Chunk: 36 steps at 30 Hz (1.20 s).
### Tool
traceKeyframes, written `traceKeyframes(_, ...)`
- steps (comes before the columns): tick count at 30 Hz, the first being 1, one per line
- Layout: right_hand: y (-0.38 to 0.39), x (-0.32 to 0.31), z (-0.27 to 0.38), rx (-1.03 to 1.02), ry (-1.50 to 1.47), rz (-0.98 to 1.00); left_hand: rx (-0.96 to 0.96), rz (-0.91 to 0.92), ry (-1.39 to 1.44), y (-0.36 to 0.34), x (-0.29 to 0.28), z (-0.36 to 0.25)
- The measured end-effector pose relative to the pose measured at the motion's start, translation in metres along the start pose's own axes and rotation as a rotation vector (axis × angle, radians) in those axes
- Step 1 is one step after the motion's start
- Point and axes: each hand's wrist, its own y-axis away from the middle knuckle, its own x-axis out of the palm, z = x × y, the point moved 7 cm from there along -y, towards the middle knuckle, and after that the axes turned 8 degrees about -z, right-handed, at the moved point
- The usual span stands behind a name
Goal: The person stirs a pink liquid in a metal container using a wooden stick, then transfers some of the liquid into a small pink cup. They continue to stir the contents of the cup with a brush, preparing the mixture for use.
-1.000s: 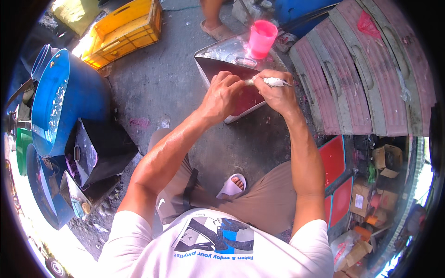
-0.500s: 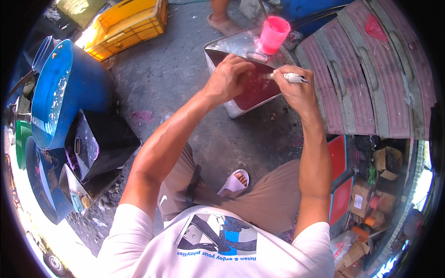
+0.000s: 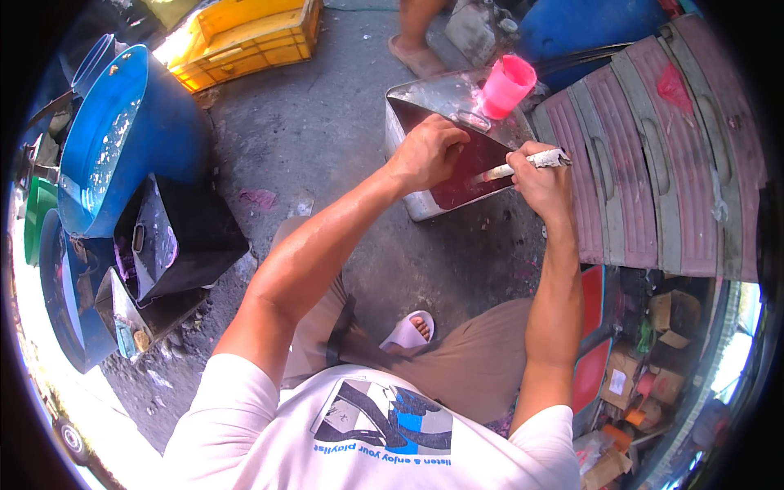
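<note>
A square metal can [image 3: 398, 131] stands on the ground ahead of me, its top partly cut open, with dark red liquid [image 3: 467, 167] inside. My left hand [image 3: 429, 153] is closed over the opening, fingers curled; whatever they hold is hidden. My right hand [image 3: 539, 184] grips a whitish, stained stick-like tool [image 3: 527, 163] at the can's right side. Its reddish lower end points down into the opening, and I cannot make out its exact kind. On the remaining top of the can stands a bright pink plastic cup [image 3: 506, 86], beside a wire handle.
Left are a large blue tub [image 3: 175, 122], a black square can [image 3: 200, 237] and a yellow crate [image 3: 245, 49]. Pinkish-grey slatted panels [image 3: 637, 155] lie at the right. Beyond the can are another person's foot [image 3: 418, 55] and a blue drum [image 3: 588, 28]. Boxes [image 3: 625, 376] sit lower right.
The can and my hands appear slightly further right and lower as the view shifts. The tool in my right hand now shows more of its length and tilts differently.
</note>
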Motion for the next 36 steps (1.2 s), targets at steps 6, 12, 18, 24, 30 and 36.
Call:
traceKeyframes(6, 0.009, 0.027, 0.026, 0.316, -0.359, 0.064, 0.034, 0.037, -0.023, 0.001, 0.001, -0.005)
traceKeyframes(12, -0.004, 0.045, 0.025, -0.126, -0.355, -0.115, -0.005, -0.002, -0.004, -0.001, 0.001, -0.003)
traceKeyframes(18, -0.004, 0.026, 0.025, -0.442, -0.005, -0.230, 0.033, -0.039, -0.004, 0.000, -0.002, -0.003)
traceKeyframes(24, -0.005, 0.010, 0.022, -0.054, -0.036, -0.082, 0.039, -0.007, -0.079, 0.005, 0.002, -0.004)
traceKeyframes(30, 0.005, 0.028, 0.027, 0.326, -0.331, 0.025, 0.067, 0.007, -0.107, 0.005, 0.006, -0.003)
traceKeyframes(36, 0.004, 0.047, 0.020, 0.144, -0.452, -0.079, 0.032, 0.062, -0.152, 0.005, 0.006, -0.006)
